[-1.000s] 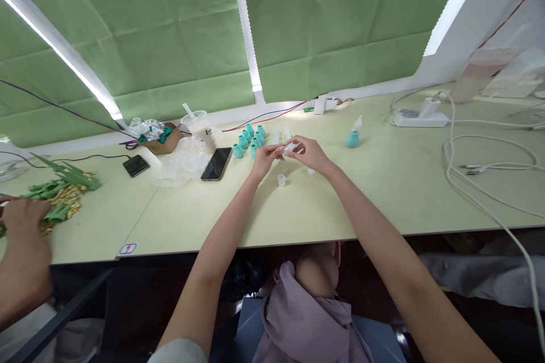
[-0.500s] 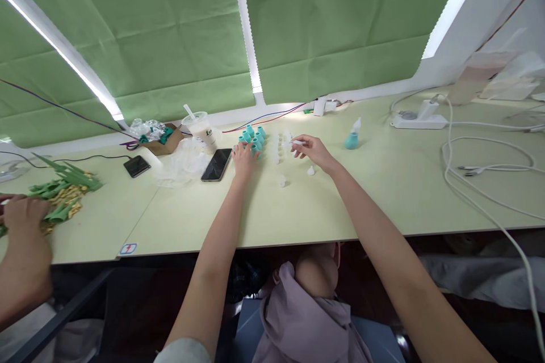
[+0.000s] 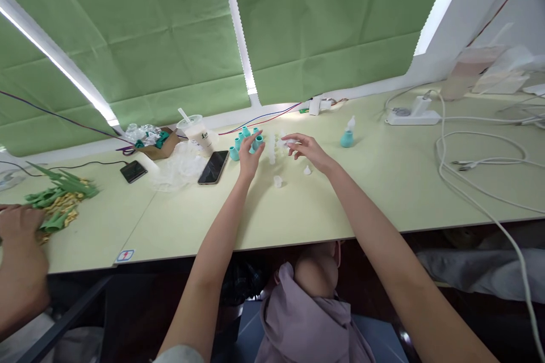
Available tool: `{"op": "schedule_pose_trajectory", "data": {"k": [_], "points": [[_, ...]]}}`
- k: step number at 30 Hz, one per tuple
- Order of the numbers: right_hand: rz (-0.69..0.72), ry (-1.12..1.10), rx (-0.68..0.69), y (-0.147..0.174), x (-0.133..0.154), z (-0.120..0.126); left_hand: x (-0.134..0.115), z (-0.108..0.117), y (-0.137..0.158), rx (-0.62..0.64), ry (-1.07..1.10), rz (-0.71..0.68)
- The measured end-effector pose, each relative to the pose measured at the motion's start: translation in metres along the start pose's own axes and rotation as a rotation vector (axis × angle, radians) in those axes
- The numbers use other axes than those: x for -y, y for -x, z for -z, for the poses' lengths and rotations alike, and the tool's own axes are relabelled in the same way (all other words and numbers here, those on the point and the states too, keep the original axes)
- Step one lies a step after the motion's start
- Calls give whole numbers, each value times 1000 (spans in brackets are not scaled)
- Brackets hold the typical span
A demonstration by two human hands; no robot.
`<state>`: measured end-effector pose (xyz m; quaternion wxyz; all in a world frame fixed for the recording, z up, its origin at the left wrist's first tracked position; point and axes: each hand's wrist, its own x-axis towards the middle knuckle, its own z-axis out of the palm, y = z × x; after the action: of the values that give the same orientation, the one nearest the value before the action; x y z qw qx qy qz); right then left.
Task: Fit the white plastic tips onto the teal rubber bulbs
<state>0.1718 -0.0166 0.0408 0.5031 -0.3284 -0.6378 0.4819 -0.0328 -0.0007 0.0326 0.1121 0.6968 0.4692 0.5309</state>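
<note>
My left hand point(image 3: 249, 157) is closed, with a teal rubber bulb point(image 3: 259, 141) between its thumb and fingers. Several more teal bulbs point(image 3: 239, 140) stand in a group just left of and behind it. My right hand point(image 3: 310, 151) pinches a small translucent white piece point(image 3: 289, 142), whose exact shape is too small to make out. Between the hands, clear plastic pieces point(image 3: 272, 148) stand in rows. Nearer me lie a small clear cup-like part point(image 3: 278, 181) and a white cone-shaped tip point(image 3: 307, 170). An assembled teal bulb with a clear nozzle point(image 3: 347, 135) stands upright to the right.
A phone point(image 3: 213, 167), a crumpled plastic bag point(image 3: 181, 167) and a drink cup with straw point(image 3: 196, 131) are on the left. Farther left, another person's hand point(image 3: 21, 224) is beside green and yellow pieces point(image 3: 63, 195). A power strip point(image 3: 413, 118) and white cables point(image 3: 485, 139) occupy the right.
My left hand has come away from the group of teal bulbs toward the right, with one bulb in its fingers. My right hand still pinches the translucent piece, close to the clear rows.
</note>
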Motion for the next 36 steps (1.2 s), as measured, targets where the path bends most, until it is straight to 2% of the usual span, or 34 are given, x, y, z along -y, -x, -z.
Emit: {"op": "schedule_pose_trajectory", "data": {"k": [4,8,11,18,28,36], "points": [[32,-52,-29,-2,-3,-1,-14,-6,4,120,-18,-27],[74,-17,-105,-6,-11,1,-13,-13,8,252,-40,-86],[86,29,-159,-7,-13,1,-10,-18,11,300,-11,-113],[165,220,-176,-4,-8,0,-12,-20,14,275,8,-117],[241,344,-196,-5,-5,-4,-21,-23,21,160,54,-93],[188,358,-144,-3,-4,-1,-21,-23,21,195,-44,-148]]}}
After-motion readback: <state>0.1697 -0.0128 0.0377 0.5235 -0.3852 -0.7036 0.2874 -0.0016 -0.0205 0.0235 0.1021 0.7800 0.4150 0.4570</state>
